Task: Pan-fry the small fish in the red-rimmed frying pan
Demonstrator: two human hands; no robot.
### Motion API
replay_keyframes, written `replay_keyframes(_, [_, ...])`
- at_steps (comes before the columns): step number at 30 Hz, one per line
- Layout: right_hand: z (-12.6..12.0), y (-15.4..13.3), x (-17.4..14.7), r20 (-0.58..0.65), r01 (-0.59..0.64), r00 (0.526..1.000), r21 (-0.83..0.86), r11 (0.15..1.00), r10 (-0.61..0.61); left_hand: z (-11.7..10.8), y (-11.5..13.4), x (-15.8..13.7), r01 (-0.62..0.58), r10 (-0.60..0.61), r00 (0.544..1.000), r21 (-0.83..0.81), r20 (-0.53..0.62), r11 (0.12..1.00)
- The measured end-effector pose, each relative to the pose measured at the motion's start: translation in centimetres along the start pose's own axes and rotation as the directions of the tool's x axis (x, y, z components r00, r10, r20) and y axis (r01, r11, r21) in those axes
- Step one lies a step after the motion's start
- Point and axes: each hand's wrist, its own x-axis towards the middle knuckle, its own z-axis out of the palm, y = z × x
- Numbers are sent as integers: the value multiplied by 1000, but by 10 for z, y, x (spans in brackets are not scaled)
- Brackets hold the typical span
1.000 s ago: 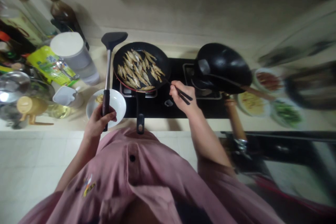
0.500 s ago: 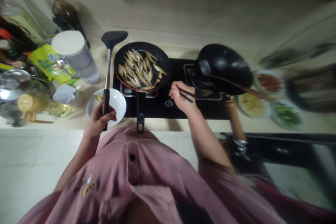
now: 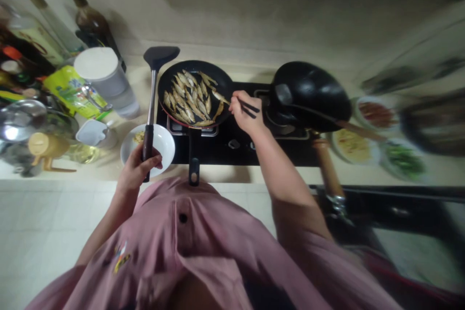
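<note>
Head view: small browned fish (image 3: 189,99) lie in the frying pan (image 3: 222,75), ahead of you and between your hands. Your right hand (image 3: 245,112), at the pan's right edge, is closed round dark chopsticks (image 3: 250,106). Your left hand (image 3: 140,162) grips the spatula (image 3: 148,138) by its handle, over the white bowl (image 3: 167,147).

Key relation: the nearest fish (image 3: 220,97) sits just left of your right fingertips, long axis slanting from far left to near right, one end close to those fingers. Right hand is clearly the nearer. Chopstick tips can't be made out; contact with the fish unclear.

Writing: yellow-green packet (image 3: 67,88) carries print, and a bottle (image 3: 39,38) at far left a pale label, both too blurred to read. Shirt motif (image 3: 121,257): no letters you could make out.
</note>
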Motion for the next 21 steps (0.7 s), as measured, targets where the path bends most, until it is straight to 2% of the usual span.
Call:
replay_keyframes(4, [16, 10, 23, 50, -31, 998, 27, 999, 30, -1, 3, -2, -17, 17, 1000, 5, -13, 1000])
replay_keyframes(9, [7, -3, 17, 68, 4, 998, -55, 998, 0, -2, 3, -3, -1, 1, 1000, 20, -26, 1000])
replay_keyframes(13, [5, -18, 17, 68, 12, 998, 1, 1000, -12, -1, 2, -2, 5, -4, 999, 4, -41, 1000])
replay_keyframes(17, [18, -18, 28, 128, 34, 991, 49, 998, -40, -1, 1, -2, -7, 7, 1000, 17, -12, 1000])
replay_keyframes(21, [32, -9, 41, 124, 64, 990, 49, 997, -69, -3, 0, -5, -16, 16, 1000, 10, -22, 1000])
